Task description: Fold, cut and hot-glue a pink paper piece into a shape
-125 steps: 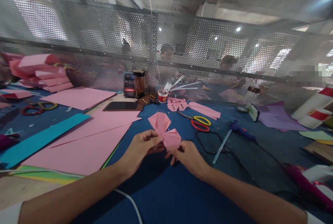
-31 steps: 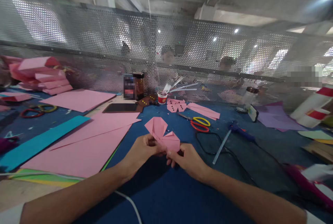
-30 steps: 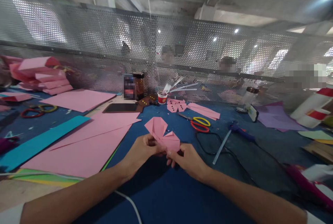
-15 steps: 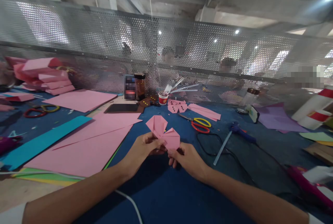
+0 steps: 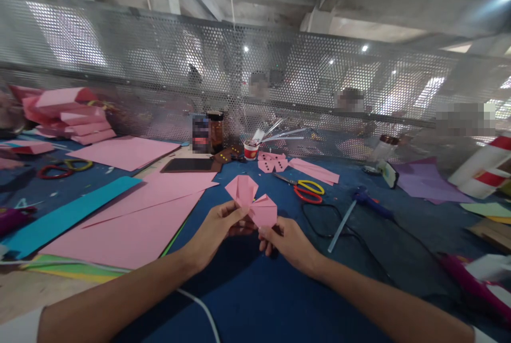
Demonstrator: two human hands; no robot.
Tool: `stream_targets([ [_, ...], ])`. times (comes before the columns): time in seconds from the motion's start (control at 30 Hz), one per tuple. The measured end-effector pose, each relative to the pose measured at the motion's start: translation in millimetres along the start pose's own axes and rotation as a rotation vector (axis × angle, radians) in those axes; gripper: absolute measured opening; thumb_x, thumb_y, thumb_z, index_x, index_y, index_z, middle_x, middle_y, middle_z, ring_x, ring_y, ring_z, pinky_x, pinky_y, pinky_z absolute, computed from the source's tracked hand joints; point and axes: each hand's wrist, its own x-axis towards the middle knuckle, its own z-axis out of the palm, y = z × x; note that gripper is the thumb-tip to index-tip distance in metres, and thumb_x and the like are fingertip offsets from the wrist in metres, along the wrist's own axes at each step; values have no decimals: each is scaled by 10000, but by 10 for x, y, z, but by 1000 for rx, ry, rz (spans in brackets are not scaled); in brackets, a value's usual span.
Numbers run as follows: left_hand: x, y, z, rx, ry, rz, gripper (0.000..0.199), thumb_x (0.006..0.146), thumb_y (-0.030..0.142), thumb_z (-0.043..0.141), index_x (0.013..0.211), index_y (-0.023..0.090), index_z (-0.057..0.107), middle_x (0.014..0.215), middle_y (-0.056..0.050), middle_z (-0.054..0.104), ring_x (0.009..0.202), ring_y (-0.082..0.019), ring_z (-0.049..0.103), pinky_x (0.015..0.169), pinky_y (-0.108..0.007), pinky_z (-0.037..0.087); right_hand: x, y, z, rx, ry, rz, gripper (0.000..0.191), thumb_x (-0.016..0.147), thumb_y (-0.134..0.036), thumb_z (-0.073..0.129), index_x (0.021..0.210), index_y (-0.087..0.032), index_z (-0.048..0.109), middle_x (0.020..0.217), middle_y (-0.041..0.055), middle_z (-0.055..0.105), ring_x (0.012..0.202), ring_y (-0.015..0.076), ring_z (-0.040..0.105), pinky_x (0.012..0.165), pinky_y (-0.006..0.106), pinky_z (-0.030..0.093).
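Both my hands hold a folded pink paper piece (image 5: 264,212) above the blue table, its two fan-like lobes spread up to the left and out to the right. My left hand (image 5: 217,228) pinches it near the middle, thumb on top. At its lower right edge, my right hand (image 5: 289,242) grips it between thumb and fingers. Some fingertips are hidden behind the paper. Just beyond lie scissors (image 5: 307,190) with red and yellow handles, and a pink paper piece with black dots (image 5: 272,162).
Large pink sheets (image 5: 131,226) and a blue strip (image 5: 75,212) lie left. A blue glue gun (image 5: 371,205) with its cord is on the right, near a purple sheet (image 5: 427,181). A paper cup (image 5: 251,150) and phone (image 5: 200,134) stand before the perforated metal screen (image 5: 159,56).
My left thumb has shifted slightly on the pink paper piece, toward its middle. Otherwise both hands keep nearly the same place and grip.
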Motion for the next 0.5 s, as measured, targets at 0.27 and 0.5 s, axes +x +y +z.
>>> stream_targets([
  [0.27,-7,-22,-19,13,13,4,305,854,433,701,892,130,698,876,-83,719,807,-197,676,790,-327,566,-24,-14,7,-71,1,19,273,907,-385,555,786,-146,609,589,0,634,473,101,583,458,181,431],
  [0.5,-4,-12,-11,9,24,2,306,836,440,717,864,136,692,856,-75,714,791,-190,670,767,-309,566,-22,-46,-4,-144,0,6,260,917,-361,534,774,-157,606,554,-26,593,449,88,544,439,170,399],
])
